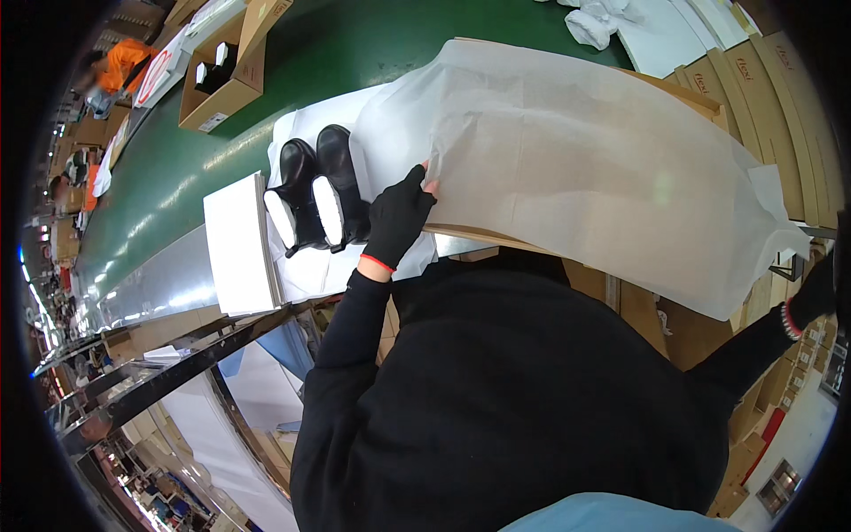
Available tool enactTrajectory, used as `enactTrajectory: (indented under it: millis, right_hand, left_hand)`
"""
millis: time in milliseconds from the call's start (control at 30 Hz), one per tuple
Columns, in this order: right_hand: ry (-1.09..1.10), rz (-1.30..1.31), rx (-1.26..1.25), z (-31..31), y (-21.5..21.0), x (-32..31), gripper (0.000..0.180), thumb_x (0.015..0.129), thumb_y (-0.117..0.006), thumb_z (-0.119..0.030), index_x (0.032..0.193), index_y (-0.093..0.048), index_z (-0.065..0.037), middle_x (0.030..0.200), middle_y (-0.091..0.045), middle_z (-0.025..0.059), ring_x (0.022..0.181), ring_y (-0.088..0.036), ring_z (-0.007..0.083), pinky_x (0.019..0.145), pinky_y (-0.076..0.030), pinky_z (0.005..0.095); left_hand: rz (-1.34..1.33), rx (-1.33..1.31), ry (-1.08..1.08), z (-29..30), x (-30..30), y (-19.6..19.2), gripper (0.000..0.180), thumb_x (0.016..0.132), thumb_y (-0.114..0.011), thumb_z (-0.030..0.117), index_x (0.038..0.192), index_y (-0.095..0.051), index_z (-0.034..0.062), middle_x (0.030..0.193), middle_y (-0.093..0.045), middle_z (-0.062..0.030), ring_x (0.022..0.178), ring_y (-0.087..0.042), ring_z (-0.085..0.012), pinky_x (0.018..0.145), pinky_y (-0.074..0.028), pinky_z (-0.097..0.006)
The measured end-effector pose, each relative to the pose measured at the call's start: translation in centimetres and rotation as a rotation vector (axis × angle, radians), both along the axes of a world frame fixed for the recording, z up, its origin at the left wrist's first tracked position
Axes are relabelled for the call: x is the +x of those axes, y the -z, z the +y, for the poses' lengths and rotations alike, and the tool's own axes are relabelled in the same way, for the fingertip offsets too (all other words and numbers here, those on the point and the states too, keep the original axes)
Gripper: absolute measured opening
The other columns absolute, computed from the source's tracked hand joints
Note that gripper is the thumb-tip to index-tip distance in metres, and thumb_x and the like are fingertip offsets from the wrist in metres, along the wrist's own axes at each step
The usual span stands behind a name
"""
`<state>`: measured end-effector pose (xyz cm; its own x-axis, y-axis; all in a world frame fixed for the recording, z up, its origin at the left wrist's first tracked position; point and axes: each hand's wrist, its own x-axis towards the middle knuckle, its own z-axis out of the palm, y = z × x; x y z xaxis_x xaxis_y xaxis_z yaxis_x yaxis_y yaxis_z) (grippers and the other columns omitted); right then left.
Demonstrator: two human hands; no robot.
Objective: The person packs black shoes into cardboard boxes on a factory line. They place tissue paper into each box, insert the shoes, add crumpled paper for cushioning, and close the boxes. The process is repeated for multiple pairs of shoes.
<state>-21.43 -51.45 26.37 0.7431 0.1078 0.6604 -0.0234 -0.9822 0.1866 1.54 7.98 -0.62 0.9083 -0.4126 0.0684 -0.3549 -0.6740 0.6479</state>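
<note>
Left hand [399, 217] in black fingerless glove, fingertips pinching edge of large white tissue sheet [576, 168]. Sheet draped over open brown cardboard box [700, 99], hanging past its right end. Right hand [814, 297] at far right rim, gloved, mostly cut off; grip not readable. Pair of black ankle boots [319, 191] lying just left of left hand on white paper [306, 270], pale insoles facing camera. White box lid [238, 248] beside boots, on green conveyor surface [292, 71]. Further up the belt, open cardboard box [222, 75] with dark shoes inside. Person in orange [120, 64] at far upper left. Stack of flat brown cartons [798, 97] at right.
</note>
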Motion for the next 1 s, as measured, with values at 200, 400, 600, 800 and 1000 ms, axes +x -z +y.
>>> enactTrajectory:
  millis: [200, 400, 600, 800, 1000]
  right_hand:
    - [-0.149, 0.497, -0.061, 18.1, 13.0, 11.2, 0.067, 0.085, -0.065, -0.038, 0.14, -0.042, -0.008, 0.144, -0.041, 0.019, 0.137, -0.032, 0.0369, 0.111, -0.025, 0.0504]
    - [0.294, 0.614, -0.052, 10.2, 19.6, 13.5, 0.05, 0.087, -0.065, -0.032, 0.128, -0.052, -0.006, 0.137, -0.047, 0.0184, 0.131, -0.039, 0.0362, 0.104, -0.033, 0.049]
    - [-0.434, 0.161, 0.251, 20.7, 19.8, 27.3, 0.039, 0.085, -0.068, -0.03, 0.118, -0.061, -0.011, 0.129, -0.054, 0.0155, 0.119, -0.049, 0.034, 0.101, -0.037, 0.0466]
    - [-0.077, 0.611, 0.298, 26.3, 25.2, 38.1, 0.05, 0.09, -0.046, -0.058, 0.111, -0.066, -0.016, 0.145, -0.037, 0.018, 0.139, -0.019, 0.0468, 0.103, -0.02, 0.0705]
    - [-0.099, 0.607, 0.337, 27.5, 26.7, 40.9, 0.045, 0.091, -0.048, -0.053, 0.111, -0.065, -0.017, 0.13, -0.05, 0.015, 0.131, -0.034, 0.0433, 0.103, -0.022, 0.0689]
  left_hand:
    - [0.118, -0.067, -0.037, -0.1, 0.4, 0.1, 0.044, 0.089, -0.06, 0.034, 0.127, -0.057, 0.0134, 0.067, -0.066, -0.0086, 0.064, -0.066, -0.027, 0.058, -0.048, -0.037]
    - [0.154, -0.061, 0.033, 0.1, 0.1, -0.4, 0.047, 0.09, -0.061, 0.034, 0.127, -0.057, 0.005, 0.069, -0.067, -0.011, 0.065, -0.068, -0.0242, 0.06, -0.05, -0.033]
    - [0.106, -0.063, 0.06, -0.5, 0.4, 0.6, 0.049, 0.086, -0.064, 0.033, 0.129, -0.055, 0.0119, 0.066, -0.064, -0.0098, 0.064, -0.064, -0.028, 0.058, -0.048, -0.039]
    - [0.204, 0.039, 0.075, -1.1, -1.3, -1.2, 0.054, 0.088, -0.063, 0.038, 0.131, -0.053, 0.0063, 0.072, -0.069, -0.0106, 0.071, -0.069, -0.026, 0.063, -0.05, -0.035]
    - [0.227, -0.003, 0.085, -1.0, -2.6, -1.3, 0.058, 0.087, -0.065, 0.036, 0.137, -0.048, 0.011, 0.062, -0.064, -0.0063, 0.059, -0.064, -0.0232, 0.056, -0.046, -0.035]
